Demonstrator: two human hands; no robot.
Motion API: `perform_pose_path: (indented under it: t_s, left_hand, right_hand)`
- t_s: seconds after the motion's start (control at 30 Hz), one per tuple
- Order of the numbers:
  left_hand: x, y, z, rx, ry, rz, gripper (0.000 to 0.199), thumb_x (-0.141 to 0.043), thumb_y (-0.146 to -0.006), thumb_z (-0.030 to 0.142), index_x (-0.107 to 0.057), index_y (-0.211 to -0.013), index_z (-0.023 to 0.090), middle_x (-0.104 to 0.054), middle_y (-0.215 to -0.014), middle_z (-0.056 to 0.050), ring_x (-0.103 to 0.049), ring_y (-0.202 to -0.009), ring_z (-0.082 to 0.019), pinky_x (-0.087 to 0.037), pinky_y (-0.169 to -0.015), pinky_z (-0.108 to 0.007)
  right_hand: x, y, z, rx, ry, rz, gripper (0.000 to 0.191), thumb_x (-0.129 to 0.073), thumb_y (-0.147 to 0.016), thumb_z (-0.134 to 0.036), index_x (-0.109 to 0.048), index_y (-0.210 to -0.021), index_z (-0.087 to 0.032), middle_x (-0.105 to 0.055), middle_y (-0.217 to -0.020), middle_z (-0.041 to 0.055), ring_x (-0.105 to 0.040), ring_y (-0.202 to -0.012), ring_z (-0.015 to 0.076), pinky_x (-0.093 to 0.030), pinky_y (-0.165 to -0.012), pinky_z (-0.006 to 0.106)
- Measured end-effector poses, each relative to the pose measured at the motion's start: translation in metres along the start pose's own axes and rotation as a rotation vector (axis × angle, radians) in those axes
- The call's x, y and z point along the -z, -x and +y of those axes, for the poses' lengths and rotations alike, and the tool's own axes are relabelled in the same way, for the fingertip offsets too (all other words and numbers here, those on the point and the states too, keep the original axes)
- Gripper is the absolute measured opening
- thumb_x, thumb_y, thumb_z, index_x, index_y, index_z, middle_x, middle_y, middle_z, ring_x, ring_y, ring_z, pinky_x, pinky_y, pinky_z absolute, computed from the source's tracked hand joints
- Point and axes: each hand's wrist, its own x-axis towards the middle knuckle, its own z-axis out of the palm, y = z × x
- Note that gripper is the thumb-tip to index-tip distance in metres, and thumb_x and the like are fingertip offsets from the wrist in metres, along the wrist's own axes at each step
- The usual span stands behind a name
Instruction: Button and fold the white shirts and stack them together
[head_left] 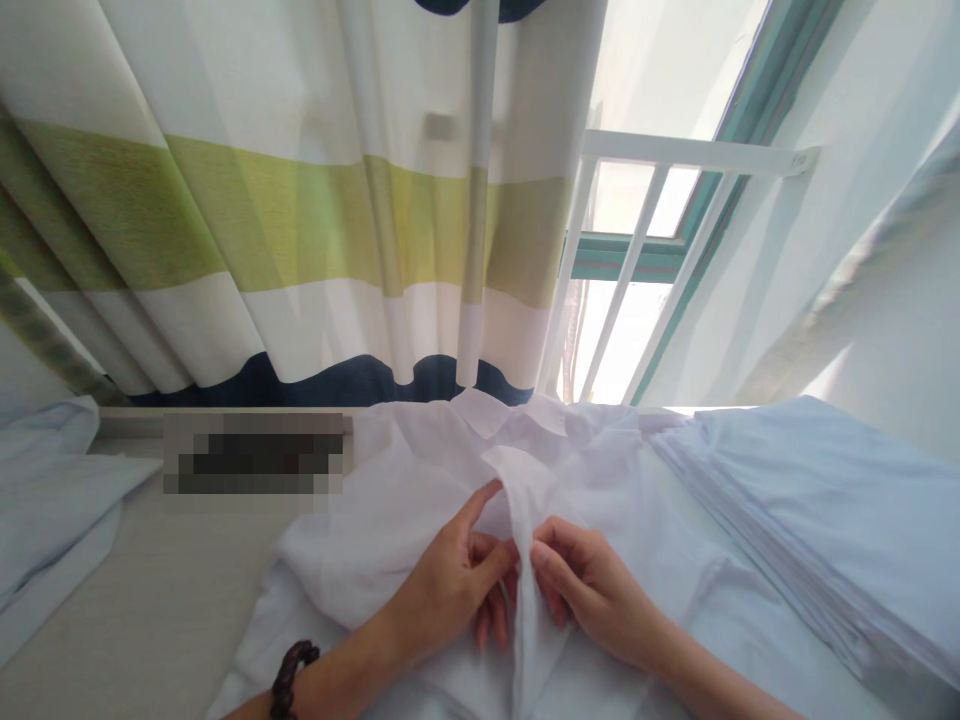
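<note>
A white collared shirt [390, 500] lies spread over the table, its collar at the far edge. Its front edge strip is raised between my two hands near the middle of the view. My left hand [465, 570], with a dark braided bracelet on the wrist, pinches the strip from the left, its index finger reaching up along the cloth. From the right, my right hand [592, 585] holds the same strip between thumb and index finger. The fingertips of both hands nearly meet at the strip, and any button there is hidden.
A stack of folded pale cloth [825, 510] lies on the right, and more white cloth [45, 500] on the left. The wooden tabletop [165, 610] carries a blurred-out patch. Behind hang striped curtains [300, 220], beside a white window railing [690, 152].
</note>
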Motion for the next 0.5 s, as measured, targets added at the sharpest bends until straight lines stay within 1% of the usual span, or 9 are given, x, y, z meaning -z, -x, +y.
perform_pose_path:
  t_s: [0.03,0.07,0.13,0.23,0.3,0.33,0.4,0.47,0.5]
  left_hand:
    - [-0.001,0.001,-0.001,0.011,-0.041,-0.016,0.072,-0.055,-0.088,0.043,-0.02,-0.147,0.022,-0.058,-0.059,0.006,-0.049,-0.038,-0.012,-0.036,-0.035,-0.019]
    - [-0.001,0.003,-0.001,0.003,-0.101,-0.02,0.071,-0.056,-0.088,0.039,-0.022,-0.147,0.021,-0.057,-0.058,0.007,-0.048,-0.039,-0.011,-0.035,-0.036,-0.018]
    - [-0.003,0.005,0.0,-0.042,-0.239,-0.03,0.06,-0.059,-0.086,0.031,-0.037,-0.14,0.019,-0.056,-0.059,0.006,-0.046,-0.043,-0.009,-0.035,-0.041,-0.018]
    - [-0.005,0.007,0.004,-0.117,-0.388,-0.046,0.032,-0.058,-0.084,0.023,-0.06,-0.116,0.016,-0.055,-0.06,0.005,-0.046,-0.051,-0.009,-0.035,-0.049,-0.019]
    - [-0.005,0.008,0.008,-0.171,-0.447,-0.079,0.019,-0.053,-0.087,0.02,-0.066,-0.1,0.016,-0.052,-0.058,0.005,-0.042,-0.051,-0.008,-0.034,-0.05,-0.02]
    - [-0.005,0.009,0.01,-0.205,-0.46,-0.097,0.019,-0.049,-0.089,0.02,-0.067,-0.096,0.016,-0.052,-0.059,0.004,-0.042,-0.051,-0.008,-0.035,-0.051,-0.02]
    - [-0.006,0.01,0.014,-0.279,-0.454,-0.12,0.025,-0.043,-0.092,0.018,-0.068,-0.091,0.017,-0.059,-0.068,0.001,-0.049,-0.059,-0.01,-0.041,-0.061,-0.021]
    - [-0.006,0.01,0.015,-0.31,-0.413,-0.066,0.025,-0.043,-0.092,0.018,-0.067,-0.087,0.016,-0.065,-0.082,-0.003,-0.056,-0.071,-0.013,-0.045,-0.071,-0.023]
    - [-0.006,0.009,0.014,-0.288,-0.385,-0.024,0.023,-0.044,-0.091,0.02,-0.067,-0.087,0.016,-0.065,-0.084,-0.004,-0.057,-0.071,-0.013,-0.047,-0.069,-0.024]
  right_hand:
    - [0.0,0.0,0.0,0.008,-0.007,-0.008,0.042,-0.045,-0.091,-0.057,-0.049,-0.076,-0.018,-0.047,-0.048,-0.0064,-0.041,-0.043,0.0066,-0.033,-0.044,0.019]
    - [0.0,0.0,0.0,0.013,-0.026,-0.015,0.043,-0.046,-0.09,-0.059,-0.049,-0.078,-0.018,-0.047,-0.049,-0.0064,-0.042,-0.042,0.0067,-0.033,-0.044,0.019]
    - [0.0,0.0,0.001,0.01,-0.085,-0.019,0.046,-0.049,-0.086,-0.064,-0.047,-0.081,-0.019,-0.049,-0.05,-0.0065,-0.044,-0.041,0.0069,-0.034,-0.042,0.019]
    - [-0.001,0.0,0.002,-0.034,-0.133,0.038,0.046,-0.053,-0.082,-0.065,-0.045,-0.08,-0.02,-0.048,-0.05,-0.0076,-0.046,-0.038,0.007,-0.034,-0.037,0.017]
    - [-0.002,-0.001,0.003,-0.074,-0.123,0.097,0.042,-0.057,-0.083,-0.06,-0.043,-0.078,-0.021,-0.049,-0.054,-0.0076,-0.048,-0.037,0.0065,-0.033,-0.034,0.016]
    - [-0.002,-0.001,0.004,-0.087,-0.116,0.112,0.04,-0.057,-0.084,-0.058,-0.042,-0.078,-0.021,-0.05,-0.054,-0.0077,-0.048,-0.036,0.0064,-0.033,-0.033,0.016]
    - [-0.002,-0.002,0.006,-0.093,-0.111,0.104,0.037,-0.054,-0.087,-0.055,-0.044,-0.079,-0.021,-0.049,-0.052,-0.0079,-0.049,-0.036,0.007,-0.033,-0.032,0.015]
    - [-0.001,-0.002,0.008,-0.075,-0.114,0.063,0.037,-0.047,-0.09,-0.056,-0.047,-0.08,-0.02,-0.048,-0.049,-0.0076,-0.048,-0.036,0.0079,-0.034,-0.033,0.016]
    - [0.0,-0.002,0.009,-0.066,-0.115,0.046,0.038,-0.044,-0.091,-0.056,-0.048,-0.081,-0.019,-0.048,-0.048,-0.0072,-0.047,-0.036,0.0082,-0.034,-0.034,0.017]
